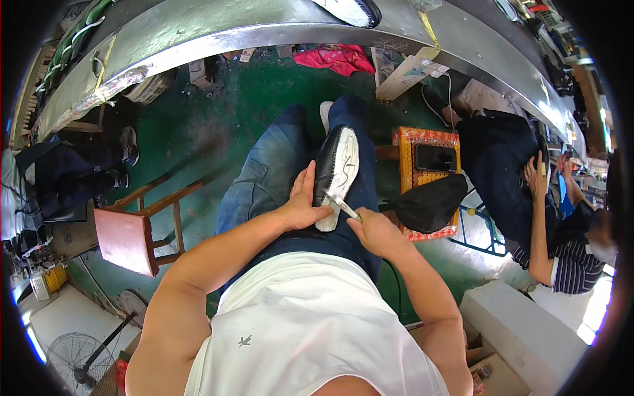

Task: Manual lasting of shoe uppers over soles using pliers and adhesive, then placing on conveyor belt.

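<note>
A black shoe with a white sole lies sole up on my lap, over my blue jeans. My left hand grips the shoe's left side near the heel and steadies it. My right hand holds a small brush whose tip touches the sole near the heel. Both forearms come in from below, over my white shirt.
A long grey conveyor table curves across the top, with another shoe on it. A wooden stool stands at my left. At my right are a small orange table with a phone, a black shoe part, and a seated person.
</note>
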Tool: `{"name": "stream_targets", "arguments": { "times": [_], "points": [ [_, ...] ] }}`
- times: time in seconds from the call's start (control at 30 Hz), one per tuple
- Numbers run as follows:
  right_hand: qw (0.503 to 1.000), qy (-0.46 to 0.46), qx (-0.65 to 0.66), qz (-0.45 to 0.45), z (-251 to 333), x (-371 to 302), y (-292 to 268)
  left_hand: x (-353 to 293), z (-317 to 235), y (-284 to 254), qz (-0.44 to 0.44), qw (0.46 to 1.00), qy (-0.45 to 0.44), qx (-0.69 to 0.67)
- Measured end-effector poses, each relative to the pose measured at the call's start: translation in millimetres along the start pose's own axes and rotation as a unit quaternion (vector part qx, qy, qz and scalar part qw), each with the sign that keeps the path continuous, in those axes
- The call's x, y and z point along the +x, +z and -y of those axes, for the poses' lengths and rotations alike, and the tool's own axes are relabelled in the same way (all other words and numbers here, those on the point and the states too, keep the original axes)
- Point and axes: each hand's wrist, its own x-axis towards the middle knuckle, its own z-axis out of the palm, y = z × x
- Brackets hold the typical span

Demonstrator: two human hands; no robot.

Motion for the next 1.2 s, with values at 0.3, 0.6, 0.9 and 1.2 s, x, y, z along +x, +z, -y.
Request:
{"name": "stream_targets", "arguments": {
  "times": [0.3,0.6,0.9,1.2],
  "points": [
    [0.959,0.066,0.268,-0.060,-50.7,-18.8,29.1,65.8,-18.7,-37.7,-0.073,0.985,-0.087,-0.127],
    [0.935,0.116,0.333,-0.032,-79.3,-3.9,34.7,6.4,-54.8,-162.2,-0.003,0.851,0.053,-0.523],
    [0.991,0.072,0.112,-0.026,-28.8,34.4,-64.7,94.7,-290.3,-438.1,-0.272,0.925,0.254,0.079],
    [0.934,-0.065,0.055,-0.347,26.0,144.7,-217.2,273.5,-265.7,-509.4,-0.329,0.553,0.167,0.747]
  ]
}}
